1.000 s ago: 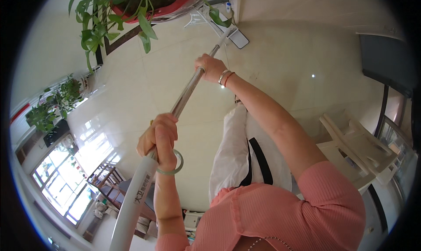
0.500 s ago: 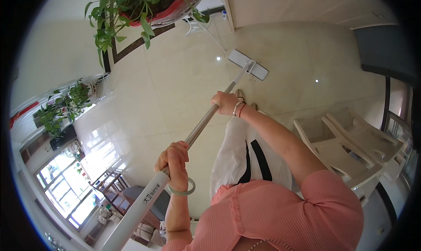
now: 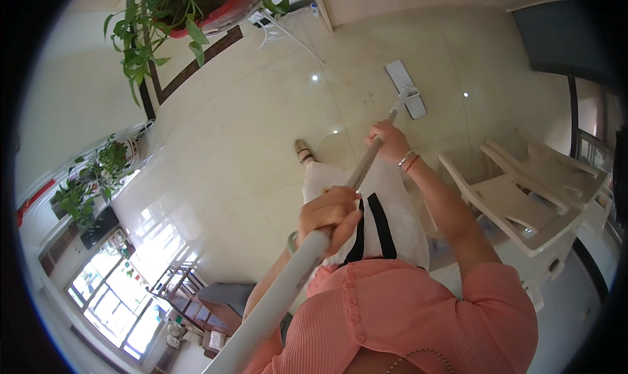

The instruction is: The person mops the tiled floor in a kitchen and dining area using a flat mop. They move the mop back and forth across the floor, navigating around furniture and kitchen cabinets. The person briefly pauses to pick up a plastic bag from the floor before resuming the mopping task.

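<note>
1. While I stood there watching, the person had both hands on a long pale grey metal mop pole point(image 3: 307, 256), which ran from the bottom of the view up toward the far floor.
2. The left hand point(image 3: 330, 214) sat low on the pole, near the body, fingers curled right around it in a full fist. There was a thin greenish bangle point(image 3: 292, 242) on that wrist.
3. The right hand point(image 3: 389, 142) was further up the pole, also wrapped shut around it, knuckles facing up. That wrist had a silver bracelet and a red band point(image 3: 409, 161) side by side.
4. The flat rectangular white mop head point(image 3: 405, 88) lay flat on the glossy cream tiled floor point(image 3: 248, 132), out ahead of the right hand, slanted a bit relative to the tile lines.
5. The person wore a salmon-pink ribbed top point(image 3: 418, 315) and white trousers with black stripes point(image 3: 376, 223). One tan shoe point(image 3: 303, 151) poked out to the left of the pole, planted on the tiles.
6. To the right, near the right forearm, stood a white plastic armchair point(image 3: 517, 191).
7. Up top hung a leafy green plant in a red pot point(image 3: 183, 8), and more potted green plants point(image 3: 91, 184) lined the wall on the left.
8. Light glared off the tiles in a few spots, so I couldn't tell whether the floor was wet.
</note>
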